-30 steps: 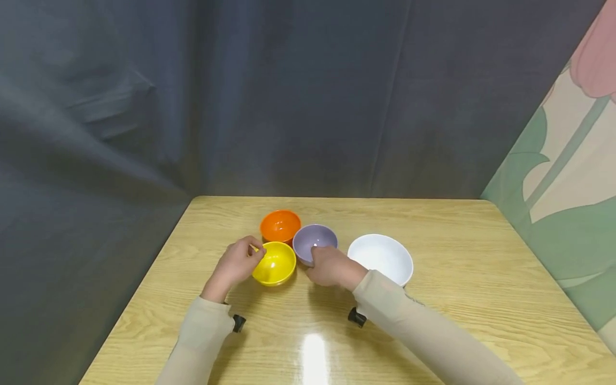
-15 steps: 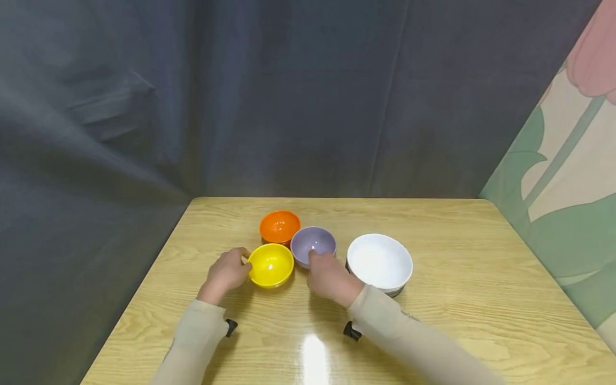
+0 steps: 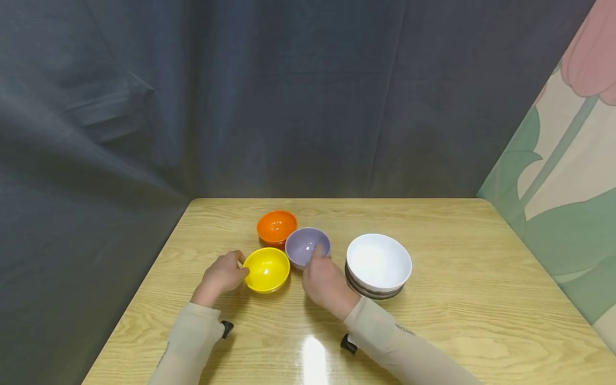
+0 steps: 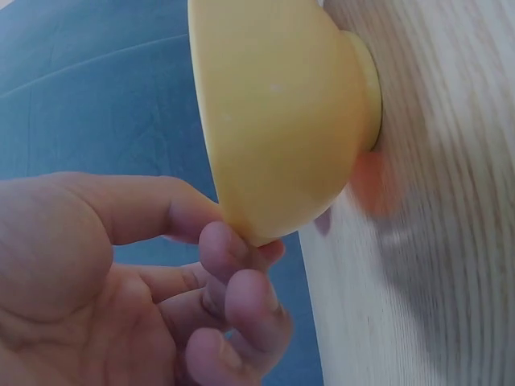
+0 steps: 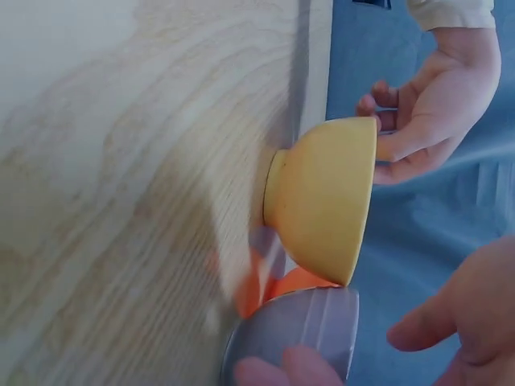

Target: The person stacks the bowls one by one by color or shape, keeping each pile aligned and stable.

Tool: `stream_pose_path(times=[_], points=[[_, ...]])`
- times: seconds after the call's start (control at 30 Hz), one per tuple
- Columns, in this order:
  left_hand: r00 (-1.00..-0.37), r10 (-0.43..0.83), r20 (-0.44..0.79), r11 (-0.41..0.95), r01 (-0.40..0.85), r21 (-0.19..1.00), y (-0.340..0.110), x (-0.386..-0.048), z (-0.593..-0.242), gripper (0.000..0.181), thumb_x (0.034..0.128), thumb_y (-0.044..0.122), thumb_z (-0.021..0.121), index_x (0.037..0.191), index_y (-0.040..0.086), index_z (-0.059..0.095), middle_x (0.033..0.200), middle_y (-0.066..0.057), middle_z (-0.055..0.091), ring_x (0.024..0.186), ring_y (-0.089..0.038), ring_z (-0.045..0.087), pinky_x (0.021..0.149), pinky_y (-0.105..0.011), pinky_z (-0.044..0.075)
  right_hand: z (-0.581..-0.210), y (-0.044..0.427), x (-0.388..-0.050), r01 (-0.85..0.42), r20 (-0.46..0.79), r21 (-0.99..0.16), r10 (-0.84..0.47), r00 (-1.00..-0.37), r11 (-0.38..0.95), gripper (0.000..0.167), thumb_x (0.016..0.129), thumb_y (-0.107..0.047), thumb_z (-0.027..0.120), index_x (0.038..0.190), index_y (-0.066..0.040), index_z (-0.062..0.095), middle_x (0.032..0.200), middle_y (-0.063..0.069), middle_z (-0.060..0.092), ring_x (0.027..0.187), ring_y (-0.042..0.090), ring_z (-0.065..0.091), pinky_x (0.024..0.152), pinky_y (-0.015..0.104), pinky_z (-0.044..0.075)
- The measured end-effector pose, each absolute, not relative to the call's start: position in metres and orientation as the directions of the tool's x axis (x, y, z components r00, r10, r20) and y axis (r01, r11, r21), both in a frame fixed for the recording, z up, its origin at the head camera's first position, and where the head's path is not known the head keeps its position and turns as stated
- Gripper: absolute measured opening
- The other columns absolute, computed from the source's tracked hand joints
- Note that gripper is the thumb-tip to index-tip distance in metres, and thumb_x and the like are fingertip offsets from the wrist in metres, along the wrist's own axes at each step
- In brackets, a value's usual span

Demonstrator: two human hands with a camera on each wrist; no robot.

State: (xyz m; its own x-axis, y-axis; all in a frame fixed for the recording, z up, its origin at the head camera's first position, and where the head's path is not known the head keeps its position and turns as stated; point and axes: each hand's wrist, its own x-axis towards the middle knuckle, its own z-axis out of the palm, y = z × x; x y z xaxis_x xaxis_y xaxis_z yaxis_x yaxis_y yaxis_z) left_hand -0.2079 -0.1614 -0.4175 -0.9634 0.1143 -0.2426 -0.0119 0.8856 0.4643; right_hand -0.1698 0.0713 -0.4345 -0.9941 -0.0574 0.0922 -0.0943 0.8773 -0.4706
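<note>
My left hand (image 3: 221,277) pinches the left rim of the yellow bowl (image 3: 267,270); the left wrist view shows thumb and fingertips meeting at the rim of this bowl (image 4: 273,112). The purple bowl (image 3: 300,246) stands beside it, with my right hand (image 3: 328,283) at its near right side and one digit over its opening. In the right wrist view, the digits of my right hand (image 5: 483,314) are spread on either side of the purple bowl's rim (image 5: 356,322), the upper one apart from it. The orange bowl (image 3: 276,225) stands behind both.
A white bowl (image 3: 378,261) rests on darker-sided bowls at the right of my right hand. The wooden table (image 3: 462,278) is backed by a dark curtain (image 3: 298,101), with a flower-patterned cloth (image 3: 568,235) along the right.
My left hand has taken hold of the yellow bowl's rim, and that bowl has shifted slightly left and nearer. The purple bowl sits slightly further left, while my right hand has drawn nearer to me.
</note>
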Motion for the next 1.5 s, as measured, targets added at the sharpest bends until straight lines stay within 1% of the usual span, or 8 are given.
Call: stream_pose_path(times=[0.2,0.37,0.5,0.63,0.73,0.77,0.93,1.5], points=[[-0.96,0.131,-0.248,0.882,-0.002,0.472,-0.159,-0.209,-0.419,0.032,0.0948,0.017,0.059,0.12,-0.003,0.058,0.087,-0.008,0.06,0.075,-0.022,0.055,0.063,-0.032,0.044,-0.443,0.074,-0.186,0.092,-0.031,-0.624,0.093,-0.995,0.776,0.089,0.101,-0.029,0.049,0.152,0.014,-0.011,0.102,0.039,0.064,0.082,0.042,0.069,0.068,0.05,0.056],[-0.958,0.141,-0.251,0.878,0.003,0.479,-0.159,-0.209,-0.42,0.031,0.0952,0.017,0.059,0.119,-0.002,0.058,0.088,-0.008,0.06,0.075,-0.022,0.054,0.062,-0.032,0.044,-0.449,0.077,-0.195,0.148,-0.057,-0.702,0.153,-0.987,0.696,0.089,0.102,-0.03,0.047,0.151,0.015,-0.012,0.119,0.044,0.057,0.108,0.047,0.063,0.09,0.055,0.052],[-0.955,0.144,-0.258,0.879,0.004,0.477,-0.16,-0.209,-0.419,0.028,0.0974,0.019,0.058,0.117,-0.001,0.058,0.088,-0.008,0.06,0.075,-0.022,0.054,0.063,-0.032,0.043,-0.454,0.078,-0.198,0.15,-0.046,-0.749,0.175,-0.984,0.646,0.083,0.099,-0.024,0.049,0.15,0.019,-0.001,0.13,0.046,0.049,0.123,0.049,0.054,0.104,0.054,0.044],[-0.957,0.136,-0.258,0.874,-0.006,0.485,-0.16,-0.208,-0.419,0.027,0.1023,0.024,0.052,0.112,0.0,0.058,0.083,-0.008,0.057,0.073,-0.021,0.052,0.062,-0.031,0.04,-0.457,0.078,-0.2,0.183,-0.112,-0.855,0.173,-0.979,0.484,0.075,0.098,-0.016,0.049,0.153,0.013,0.006,0.098,0.034,0.068,0.085,0.04,0.072,0.076,0.049,0.059],[-0.958,0.136,-0.254,0.871,-0.007,0.492,-0.161,-0.207,-0.419,0.028,0.1042,0.025,0.048,0.11,-0.001,0.058,0.081,-0.008,0.055,0.072,-0.021,0.051,0.061,-0.03,0.04,-0.458,0.077,-0.2,0.203,-0.164,-0.935,0.153,-0.975,0.292,0.067,0.098,-0.01,0.047,0.152,0.006,0.012,0.067,0.02,0.065,0.046,0.029,0.065,0.048,0.042,0.057],[-0.958,0.135,-0.252,0.872,-0.006,0.49,-0.162,-0.206,-0.419,0.028,0.1043,0.024,0.047,0.111,-0.001,0.059,0.081,-0.007,0.055,0.072,-0.021,0.051,0.061,-0.03,0.04,-0.458,0.076,-0.201,0.197,-0.165,-0.95,0.146,-0.975,0.241,0.064,0.097,-0.008,0.046,0.151,0.005,0.014,0.064,0.019,0.064,0.043,0.025,0.063,0.046,0.041,0.056],[-0.96,0.139,-0.245,0.869,-0.001,0.496,-0.164,-0.204,-0.42,0.025,0.1025,0.017,0.045,0.113,-0.002,0.059,0.084,-0.008,0.057,0.072,-0.02,0.052,0.061,-0.03,0.042,-0.459,0.077,-0.201,0.174,-0.155,-0.974,0.134,-0.979,0.143,0.054,0.096,-0.004,0.047,0.146,0.002,0.027,0.063,0.02,0.062,0.04,0.018,0.059,0.045,0.043,0.056],[-0.956,0.149,-0.253,0.831,-0.018,0.556,-0.167,-0.198,-0.416,0.02,0.1002,0.013,0.051,0.111,-0.003,0.058,0.079,-0.008,0.062,0.065,-0.019,0.056,0.06,-0.029,0.045,-0.441,0.075,-0.195,0.141,-0.119,-0.98,0.149,-0.982,0.144,0.058,0.098,-0.007,0.047,0.151,-0.004,0.025,0.065,0.019,0.064,0.042,0.017,0.061,0.051,0.047,0.058]])
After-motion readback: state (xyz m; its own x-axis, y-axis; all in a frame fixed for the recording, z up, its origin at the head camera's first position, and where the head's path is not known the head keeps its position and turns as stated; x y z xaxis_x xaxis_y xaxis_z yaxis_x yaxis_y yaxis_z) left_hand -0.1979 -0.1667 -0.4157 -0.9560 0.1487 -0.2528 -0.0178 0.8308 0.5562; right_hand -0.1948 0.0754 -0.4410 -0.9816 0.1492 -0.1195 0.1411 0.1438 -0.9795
